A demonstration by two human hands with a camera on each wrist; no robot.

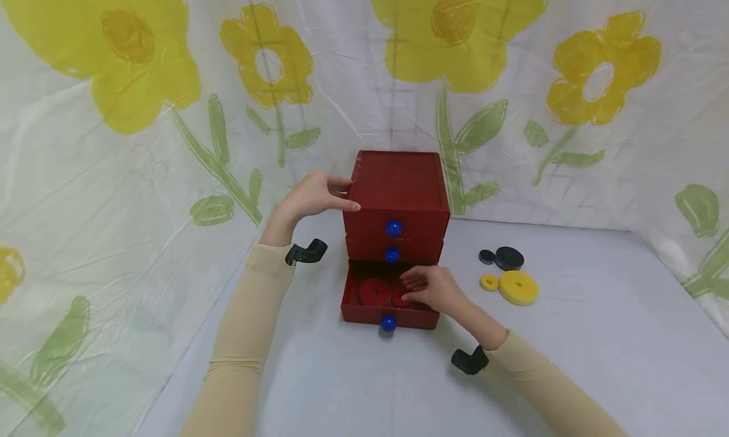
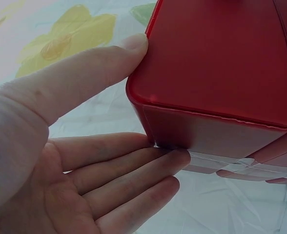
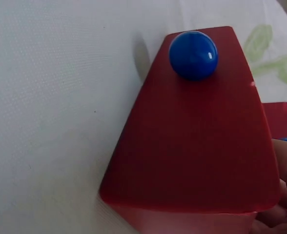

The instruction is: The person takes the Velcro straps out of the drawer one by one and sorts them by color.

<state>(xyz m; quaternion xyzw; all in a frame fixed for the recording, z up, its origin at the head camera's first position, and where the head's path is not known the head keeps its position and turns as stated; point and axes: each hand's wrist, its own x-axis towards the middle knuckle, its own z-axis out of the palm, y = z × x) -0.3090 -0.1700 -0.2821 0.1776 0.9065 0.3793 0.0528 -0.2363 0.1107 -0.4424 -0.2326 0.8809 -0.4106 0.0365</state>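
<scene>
A red cabinet (image 1: 401, 181) with three blue-knobbed drawers stands at the middle. Its bottom drawer (image 1: 364, 313) is pulled out. Inside lie a larger red disc (image 1: 374, 292) and a smaller red disc (image 1: 398, 300). My left hand (image 1: 316, 195) touches the cabinet's upper left corner. In the left wrist view its thumb (image 2: 133, 46) lies on the edge and the other fingers reach straight along the side. My right hand (image 1: 435, 288) reaches into the open drawer, fingertips at the small red disc, thumb and fingers apart. The drawer front (image 3: 192, 146) hides much of it in the right wrist view.
Right of the cabinet lie a small black disc (image 1: 486, 257), a larger black disc (image 1: 509, 258), a small yellow ring (image 1: 489, 283) and a large yellow disc (image 1: 519, 288) on the white table (image 1: 319, 386). Behind hangs a flowered curtain (image 1: 342, 76).
</scene>
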